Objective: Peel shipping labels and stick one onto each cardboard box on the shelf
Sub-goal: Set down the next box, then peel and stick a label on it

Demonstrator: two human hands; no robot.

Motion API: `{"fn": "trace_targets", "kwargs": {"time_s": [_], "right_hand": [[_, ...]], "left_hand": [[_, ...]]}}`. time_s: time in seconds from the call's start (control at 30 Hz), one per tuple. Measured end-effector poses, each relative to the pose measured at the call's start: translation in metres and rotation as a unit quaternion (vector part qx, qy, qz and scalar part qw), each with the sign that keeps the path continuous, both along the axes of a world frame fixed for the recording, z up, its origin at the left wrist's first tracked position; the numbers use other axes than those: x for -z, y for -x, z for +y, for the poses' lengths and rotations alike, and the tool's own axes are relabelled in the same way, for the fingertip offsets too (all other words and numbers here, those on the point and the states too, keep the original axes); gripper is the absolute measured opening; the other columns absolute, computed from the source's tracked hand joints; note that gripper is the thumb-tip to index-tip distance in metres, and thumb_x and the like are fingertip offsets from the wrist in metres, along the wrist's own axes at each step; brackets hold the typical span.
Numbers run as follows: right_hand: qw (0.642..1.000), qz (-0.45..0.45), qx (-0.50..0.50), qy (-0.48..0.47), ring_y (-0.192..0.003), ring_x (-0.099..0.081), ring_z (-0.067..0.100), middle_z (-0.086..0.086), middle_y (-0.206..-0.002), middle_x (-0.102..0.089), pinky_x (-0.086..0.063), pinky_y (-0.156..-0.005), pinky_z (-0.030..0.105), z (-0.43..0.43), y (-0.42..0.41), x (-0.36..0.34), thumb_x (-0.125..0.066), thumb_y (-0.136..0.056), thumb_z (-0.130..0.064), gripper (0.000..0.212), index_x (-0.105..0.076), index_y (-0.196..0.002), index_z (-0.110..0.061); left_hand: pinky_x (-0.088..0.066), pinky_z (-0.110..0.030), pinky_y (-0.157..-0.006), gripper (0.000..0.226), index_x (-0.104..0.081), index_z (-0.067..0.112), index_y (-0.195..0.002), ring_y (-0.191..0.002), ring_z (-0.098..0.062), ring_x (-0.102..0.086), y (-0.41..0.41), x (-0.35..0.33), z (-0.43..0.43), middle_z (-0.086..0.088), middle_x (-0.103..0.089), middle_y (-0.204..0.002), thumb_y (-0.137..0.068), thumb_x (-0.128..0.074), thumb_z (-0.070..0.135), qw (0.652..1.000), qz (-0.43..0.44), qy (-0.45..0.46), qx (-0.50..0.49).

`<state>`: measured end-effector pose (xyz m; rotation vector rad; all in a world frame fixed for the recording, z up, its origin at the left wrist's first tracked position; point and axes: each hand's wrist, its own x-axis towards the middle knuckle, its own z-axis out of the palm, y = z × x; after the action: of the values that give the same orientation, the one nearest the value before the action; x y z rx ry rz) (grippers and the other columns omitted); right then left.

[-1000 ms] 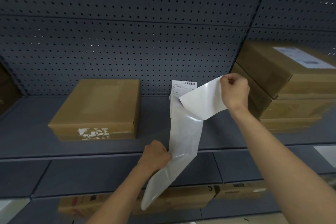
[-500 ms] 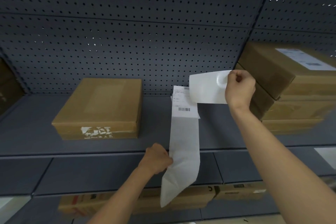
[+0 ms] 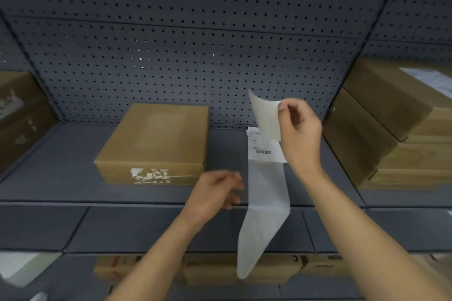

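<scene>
The right hand is raised at chest height in front of the shelf, wrist bent, thumb and fingers pinching the corner of a peeled label, a thin white sheet that curls upward, blank side showing. Below it a long, glossy, translucent backing strip hangs limp with a bend near its lower end; a printed label with a barcode sits on it, and its top goes behind the right hand, so I cannot tell what carries it. The left hand is blurred, just left of the strip, fingers loosely curled and holding nothing. A flat, matte brown cardboard box lies on the shelf against the dark perforated pegboard, torn white scraps on its front face. To the right stands a stack of boxes, the top one bearing a white label.
</scene>
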<state>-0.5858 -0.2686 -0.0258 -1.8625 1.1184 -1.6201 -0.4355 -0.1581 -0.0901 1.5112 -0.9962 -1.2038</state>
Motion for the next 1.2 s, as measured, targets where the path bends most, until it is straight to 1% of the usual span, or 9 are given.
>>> {"fn": "trace_targets", "kwargs": {"time_s": [0.07, 0.17, 0.37, 0.53, 0.63, 0.77, 0.87, 1.0, 1.2], "right_hand": [[0.996, 0.065, -0.039, 0.037, -0.08, -0.059, 0.008, -0.008, -0.086, -0.064, -0.049, -0.073, 0.024, 0.017, -0.018, 0.005, -0.055, -0.099, -0.016, 0.01, -0.065, -0.096, -0.015], [0.974, 0.166, -0.096, 0.121, -0.088, -0.061, 0.009, -0.004, -0.095, -0.068, -0.047, -0.08, 0.02, 0.042, -0.046, 0.015, -0.06, -0.095, -0.011, 0.008, -0.067, -0.097, -0.009], [0.928, 0.258, -0.161, 0.215, -0.093, -0.063, 0.022, 0.002, -0.101, -0.069, -0.05, -0.082, 0.039, 0.067, -0.089, 0.031, -0.061, -0.094, -0.013, 0.012, -0.07, -0.095, -0.006], [0.907, 0.315, -0.167, 0.223, -0.098, -0.059, 0.022, 0.001, -0.106, -0.065, -0.045, -0.085, 0.039, 0.075, -0.109, 0.029, -0.062, -0.094, -0.022, 0.016, -0.07, -0.097, -0.009], [0.904, 0.337, -0.165, 0.205, -0.103, -0.056, 0.019, -0.001, -0.111, -0.064, -0.041, -0.089, 0.036, 0.077, -0.12, 0.032, -0.062, -0.092, -0.036, 0.029, -0.07, -0.106, -0.013], [0.964, 0.216, -0.103, 0.115, -0.093, -0.058, 0.014, -0.004, -0.098, -0.065, -0.044, -0.083, 0.028, 0.071, -0.129, 0.031, -0.062, -0.091, -0.033, 0.022, -0.071, -0.097, -0.014], [0.995, 0.066, -0.045, -0.052, -0.079, -0.059, 0.008, -0.004, -0.086, -0.067, -0.045, -0.072, 0.018, 0.054, -0.135, 0.023, -0.066, -0.091, -0.017, 0.006, -0.069, -0.086, -0.019], [0.96, -0.054, -0.089, -0.261, -0.069, -0.06, 0.002, -0.004, -0.081, -0.071, -0.048, -0.068, 0.019, 0.027, -0.146, 0.018, -0.068, -0.092, -0.022, 0.008, -0.073, -0.088, -0.017], [0.931, -0.08, -0.163, -0.317, -0.075, -0.062, 0.015, 0.009, -0.086, -0.074, -0.049, -0.071, 0.03, 0.004, -0.157, 0.023, -0.061, -0.096, -0.018, 0.018, -0.074, -0.09, -0.007]], "left_hand": [[-0.05, -0.032, -0.064, 0.027, -0.069, 0.009, -0.107, -0.072, -0.022, -0.068, -0.015, -0.022, -0.004, -0.01, -0.076, -0.101, -0.099, -0.054, 0.03, 0.988, 0.144, 0.02, -0.06], [-0.05, -0.033, -0.068, 0.044, -0.066, 0.006, -0.113, -0.076, -0.022, -0.068, -0.04, -0.045, -0.01, -0.009, -0.075, -0.102, -0.099, -0.047, 0.043, 0.966, 0.244, 0.05, -0.075], [-0.05, -0.043, -0.076, 0.028, -0.071, 0.002, -0.109, -0.085, -0.029, -0.065, -0.083, -0.058, -0.005, -0.019, -0.073, -0.105, -0.1, -0.052, 0.022, 0.973, 0.189, 0.101, -0.089], [-0.052, -0.035, -0.067, 0.023, -0.076, 0.01, -0.086, -0.076, -0.027, -0.065, -0.111, -0.051, 0.003, -0.016, -0.073, -0.089, -0.098, -0.057, 0.013, 0.977, 0.139, 0.127, -0.099], [-0.054, -0.039, -0.076, 0.024, -0.077, 0.014, -0.086, -0.082, -0.024, -0.069, -0.131, -0.047, 0.004, -0.012, -0.076, -0.095, -0.099, -0.057, 0.013, 0.977, 0.127, 0.136, -0.107], [-0.055, -0.052, -0.092, 0.025, -0.078, 0.019, -0.085, -0.091, -0.027, -0.073, -0.156, -0.043, 0.002, -0.008, -0.077, -0.098, -0.098, -0.058, 0.013, 0.973, 0.138, 0.126, -0.134], [-0.054, -0.054, -0.092, 0.024, -0.077, 0.019, -0.088, -0.093, -0.026, -0.074, -0.166, -0.043, -0.002, -0.005, -0.077, -0.099, -0.099, -0.057, 0.013, 0.975, 0.143, 0.114, -0.129], [-0.055, -0.054, -0.091, 0.022, -0.076, 0.017, -0.091, -0.093, -0.024, -0.074, -0.173, -0.044, -0.008, -0.005, -0.077, -0.099, -0.099, -0.056, 0.013, 0.974, 0.151, 0.107, -0.132], [-0.055, -0.05, -0.092, 0.019, -0.075, 0.014, -0.096, -0.093, -0.024, -0.074, -0.18, -0.042, -0.025, -0.005, -0.077, -0.1, -0.099, -0.056, 0.014, 0.974, 0.136, 0.102, -0.148]]}}
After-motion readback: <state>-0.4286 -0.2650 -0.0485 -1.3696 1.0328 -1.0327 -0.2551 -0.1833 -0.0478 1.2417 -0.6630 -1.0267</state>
